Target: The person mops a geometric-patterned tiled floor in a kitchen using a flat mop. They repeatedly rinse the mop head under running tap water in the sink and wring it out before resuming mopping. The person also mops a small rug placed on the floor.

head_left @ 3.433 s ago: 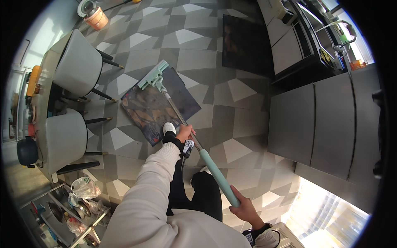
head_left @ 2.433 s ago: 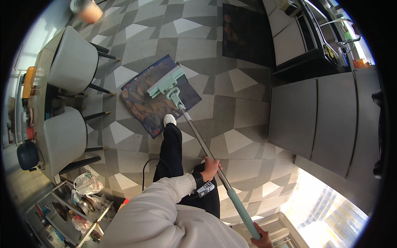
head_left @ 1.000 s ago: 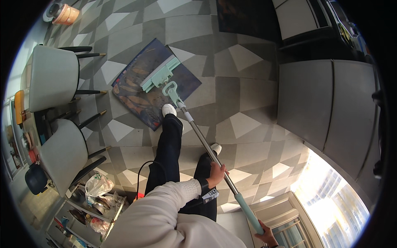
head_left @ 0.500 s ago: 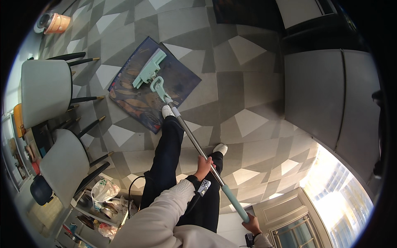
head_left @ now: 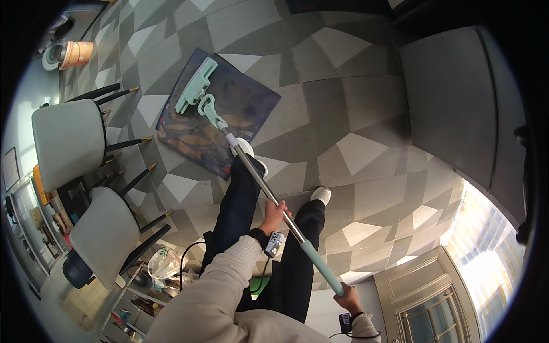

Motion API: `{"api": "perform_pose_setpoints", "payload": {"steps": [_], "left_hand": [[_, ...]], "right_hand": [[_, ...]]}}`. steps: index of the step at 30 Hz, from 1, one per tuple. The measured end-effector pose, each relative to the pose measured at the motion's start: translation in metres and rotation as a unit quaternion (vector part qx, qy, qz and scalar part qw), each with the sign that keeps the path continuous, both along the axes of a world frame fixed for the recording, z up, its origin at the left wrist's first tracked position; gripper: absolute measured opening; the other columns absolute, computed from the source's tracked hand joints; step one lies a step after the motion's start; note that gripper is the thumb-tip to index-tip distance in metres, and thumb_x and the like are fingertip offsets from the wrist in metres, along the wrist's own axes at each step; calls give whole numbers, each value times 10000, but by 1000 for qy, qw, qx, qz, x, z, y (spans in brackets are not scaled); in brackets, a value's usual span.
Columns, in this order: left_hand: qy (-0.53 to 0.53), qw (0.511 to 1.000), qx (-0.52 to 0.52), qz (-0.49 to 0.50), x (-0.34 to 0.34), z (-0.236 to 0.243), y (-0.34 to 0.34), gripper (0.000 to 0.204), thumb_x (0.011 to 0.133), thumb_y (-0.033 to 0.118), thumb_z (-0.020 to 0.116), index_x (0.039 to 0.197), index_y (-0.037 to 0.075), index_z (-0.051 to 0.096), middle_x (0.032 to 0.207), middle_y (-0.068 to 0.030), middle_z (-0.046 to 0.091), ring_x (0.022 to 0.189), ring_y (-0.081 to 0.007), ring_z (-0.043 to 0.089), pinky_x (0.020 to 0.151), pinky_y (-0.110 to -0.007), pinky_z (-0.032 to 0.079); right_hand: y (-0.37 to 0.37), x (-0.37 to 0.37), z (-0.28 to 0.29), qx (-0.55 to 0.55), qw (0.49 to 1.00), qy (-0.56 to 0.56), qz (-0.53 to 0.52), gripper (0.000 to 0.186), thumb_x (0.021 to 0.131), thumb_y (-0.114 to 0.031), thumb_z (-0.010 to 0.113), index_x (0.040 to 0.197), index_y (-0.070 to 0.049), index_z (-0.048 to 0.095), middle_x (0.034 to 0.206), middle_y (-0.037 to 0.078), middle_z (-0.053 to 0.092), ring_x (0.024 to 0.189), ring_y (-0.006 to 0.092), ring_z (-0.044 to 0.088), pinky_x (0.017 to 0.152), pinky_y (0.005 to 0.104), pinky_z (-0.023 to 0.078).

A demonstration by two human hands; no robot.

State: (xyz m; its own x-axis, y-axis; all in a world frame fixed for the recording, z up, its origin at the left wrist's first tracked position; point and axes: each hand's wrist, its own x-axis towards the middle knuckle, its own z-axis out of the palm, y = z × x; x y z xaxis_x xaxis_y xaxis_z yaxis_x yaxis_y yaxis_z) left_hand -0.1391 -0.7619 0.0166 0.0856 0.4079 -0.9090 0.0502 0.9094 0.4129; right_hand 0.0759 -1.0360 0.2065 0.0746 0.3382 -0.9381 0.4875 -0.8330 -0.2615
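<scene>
Mop (head_left: 251, 160) is held two-handed. Left hand (head_left: 274, 214) is clenched round the bare metal shaft about mid-length; right hand (head_left: 347, 297) grips the mint-green end of the handle, fingers wrapped, low at the frame edge. Mop head (head_left: 195, 86) lies flat on the dark patterned rug (head_left: 229, 123), near its far left edge.

Change over the last seconds: the head has travelled from the nearer, right part of the rug across to the far left corner, and it now lies more in line with that edge. Left hand has slid back down the shaft toward the body, so the reach is longer. Both feet have stayed near the rug's near edge.

Judgement: a push stroke across the rug is at or close to full extension; most of the rug's width has been covered

Two white chairs (head_left: 68, 140) stand to the left, apart from the mop
</scene>
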Motion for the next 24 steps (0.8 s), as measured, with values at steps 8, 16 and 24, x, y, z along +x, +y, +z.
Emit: {"api": "perform_pose_setpoints", "payload": {"steps": [8,16,24], "left_hand": [[57,996,73,-6,-16,23,29,184,835,36,476,811,-12,300,590,-95,461,412,-215,530,375,-330,463],[65,994,82,-26,-40,45,116,177,863,137,471,794,17,361,628,-81,469,496,-192,539,485,-346,516],[-34,996,11,-82,27,52,15,143,858,121,466,790,13,403,638,-90,511,533,-227,590,452,-334,502]], "right_hand": [[32,-18,8,26,998,43,-32,383,567,-159,646,926,-52,567,711,203,594,697,380,579,631,417,479],[82,-36,-4,123,988,70,-58,420,577,-168,626,978,-69,551,706,204,594,692,384,580,636,430,478],[5,23,53,44,997,19,-55,427,562,-165,633,966,-51,556,690,201,594,686,381,580,628,419,477]]}}
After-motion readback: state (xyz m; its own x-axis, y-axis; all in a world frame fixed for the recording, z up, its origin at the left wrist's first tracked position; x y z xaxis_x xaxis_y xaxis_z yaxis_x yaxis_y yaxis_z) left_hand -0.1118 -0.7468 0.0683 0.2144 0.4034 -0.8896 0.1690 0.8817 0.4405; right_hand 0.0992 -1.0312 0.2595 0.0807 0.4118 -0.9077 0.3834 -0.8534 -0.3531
